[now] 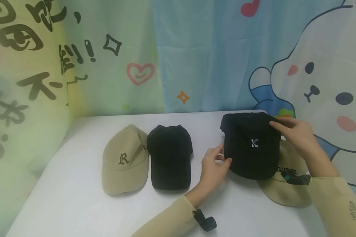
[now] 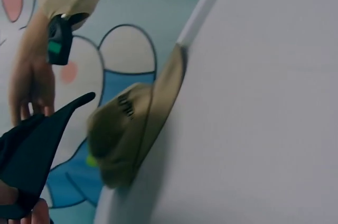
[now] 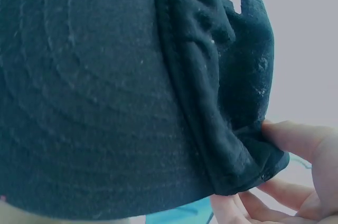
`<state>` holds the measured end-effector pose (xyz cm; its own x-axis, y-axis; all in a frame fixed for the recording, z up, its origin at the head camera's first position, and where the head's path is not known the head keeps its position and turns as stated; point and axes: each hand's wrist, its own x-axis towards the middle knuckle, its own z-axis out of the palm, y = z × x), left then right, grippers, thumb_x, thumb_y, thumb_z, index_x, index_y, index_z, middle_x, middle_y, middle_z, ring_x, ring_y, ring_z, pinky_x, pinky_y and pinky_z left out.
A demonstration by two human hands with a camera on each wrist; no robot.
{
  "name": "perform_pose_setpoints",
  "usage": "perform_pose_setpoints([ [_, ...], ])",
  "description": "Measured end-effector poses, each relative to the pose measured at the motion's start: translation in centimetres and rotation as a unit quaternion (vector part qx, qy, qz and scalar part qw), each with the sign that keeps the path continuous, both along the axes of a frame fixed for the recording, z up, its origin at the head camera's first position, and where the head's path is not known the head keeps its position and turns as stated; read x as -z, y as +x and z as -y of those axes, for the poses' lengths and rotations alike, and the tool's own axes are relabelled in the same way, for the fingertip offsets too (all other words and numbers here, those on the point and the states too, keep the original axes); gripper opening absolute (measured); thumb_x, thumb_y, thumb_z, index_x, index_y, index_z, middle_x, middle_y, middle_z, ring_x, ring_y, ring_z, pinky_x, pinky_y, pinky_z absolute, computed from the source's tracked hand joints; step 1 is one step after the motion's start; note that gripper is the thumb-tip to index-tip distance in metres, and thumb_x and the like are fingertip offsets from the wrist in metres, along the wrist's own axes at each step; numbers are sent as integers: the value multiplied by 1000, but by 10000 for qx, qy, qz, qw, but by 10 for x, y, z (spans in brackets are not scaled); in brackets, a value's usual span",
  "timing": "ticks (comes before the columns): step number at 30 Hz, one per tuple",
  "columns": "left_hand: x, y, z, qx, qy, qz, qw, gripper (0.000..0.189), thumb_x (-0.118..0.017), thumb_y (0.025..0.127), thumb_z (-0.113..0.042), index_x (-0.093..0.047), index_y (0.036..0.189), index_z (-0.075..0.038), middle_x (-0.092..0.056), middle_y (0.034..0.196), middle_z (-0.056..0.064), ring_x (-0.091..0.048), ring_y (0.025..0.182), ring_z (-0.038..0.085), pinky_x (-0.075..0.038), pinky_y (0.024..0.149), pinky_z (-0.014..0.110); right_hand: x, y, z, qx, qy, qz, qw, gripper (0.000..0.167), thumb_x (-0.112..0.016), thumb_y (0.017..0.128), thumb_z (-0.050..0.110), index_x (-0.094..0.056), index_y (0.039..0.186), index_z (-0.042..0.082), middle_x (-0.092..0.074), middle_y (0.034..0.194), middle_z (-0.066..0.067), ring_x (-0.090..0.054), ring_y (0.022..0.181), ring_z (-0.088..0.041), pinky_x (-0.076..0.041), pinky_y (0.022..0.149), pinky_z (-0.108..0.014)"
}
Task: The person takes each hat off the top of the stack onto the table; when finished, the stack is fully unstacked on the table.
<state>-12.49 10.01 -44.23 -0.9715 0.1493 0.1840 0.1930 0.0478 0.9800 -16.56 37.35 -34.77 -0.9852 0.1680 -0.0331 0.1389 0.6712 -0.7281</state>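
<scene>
Both hands hold a black cap (image 1: 249, 154) with a small white emblem on its front. At the cap's left edge my left hand (image 1: 212, 168) pinches the brim between thumb and fingers. My right hand (image 1: 299, 138) grips the crown at its upper right, thumb in front; the right wrist view shows that thumb (image 3: 301, 137) pressing the black fabric. The held cap is raised off the table in the left wrist view and, in the head view, overlaps a beige cap (image 1: 287, 194) with dark lettering, which lies on the table.
On the left of the white table (image 1: 77, 184) lies a beige cap (image 1: 127, 164) marked with a dark R. Touching its right side is another black cap (image 1: 171, 164). A printed curtain (image 1: 195, 59) hangs along the table's back and left.
</scene>
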Motion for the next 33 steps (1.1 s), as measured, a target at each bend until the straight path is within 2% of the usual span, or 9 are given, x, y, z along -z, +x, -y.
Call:
perform_pose_setpoints([
  [7, -8, -3, 34, -276, -136, -197, 9993, 56, -74, 85, 0, -60, 138, -15, -58, 103, -4, -62, 89, 9, -55, 72, 22, -1, -9, 30, -138, -231, -2, 9996, 85, -54, 94, 60, -35, 151, 1, -34, 151, -29, -36, 131, -51, -33, 101, -67],
  [11, -8, -1, 51, -335, -163, -203, 9991, 58, -74, 86, -1, -58, 140, -17, -58, 105, -4, -61, 91, 11, -55, 74, 24, 4, -13, 45, -189, -440, -27, 9988, 84, -57, 92, 61, -38, 151, 4, -40, 148, -26, -42, 128, -46, -33, 102, -65],
  [18, 7, 5, 70, -348, -570, -103, 9977, 65, -74, 87, -4, -52, 146, -21, -57, 110, -1, -61, 90, 11, -55, 73, 23, 30, -19, 61, -467, -474, -292, 9974, 75, -61, 93, 54, -47, 144, 0, -51, 138, -25, -50, 122, -41, -35, 103, -60],
  [23, 17, 9, 77, -327, -828, -178, 9959, 68, -75, 85, -3, -51, 146, -16, -59, 111, 3, -63, 87, 14, -55, 68, 22, 48, -21, 65, -748, -450, -194, 9960, 72, -60, 96, 48, -45, 143, -5, -49, 139, -30, -48, 124, -46, -36, 102, -61],
  [30, 22, 15, 81, -94, -1205, -206, 9925, 71, -79, 82, -6, -48, 146, -5, -58, 113, 10, -61, 84, 12, -53, 63, 18, 69, -22, 67, -832, -381, -6, 9958, 73, -58, 97, 49, -43, 145, -4, -46, 141, -30, -46, 126, -47, -37, 101, -61],
  [33, 21, 17, 81, -50, -1437, -225, 9893, 74, -81, 81, -8, -47, 146, -2, -56, 113, 13, -58, 81, 11, -52, 60, 18, 80, -22, 69, -757, -565, -60, 9955, 71, -58, 98, 48, -44, 144, -4, -47, 141, -30, -45, 126, -46, -37, 101, -59],
])
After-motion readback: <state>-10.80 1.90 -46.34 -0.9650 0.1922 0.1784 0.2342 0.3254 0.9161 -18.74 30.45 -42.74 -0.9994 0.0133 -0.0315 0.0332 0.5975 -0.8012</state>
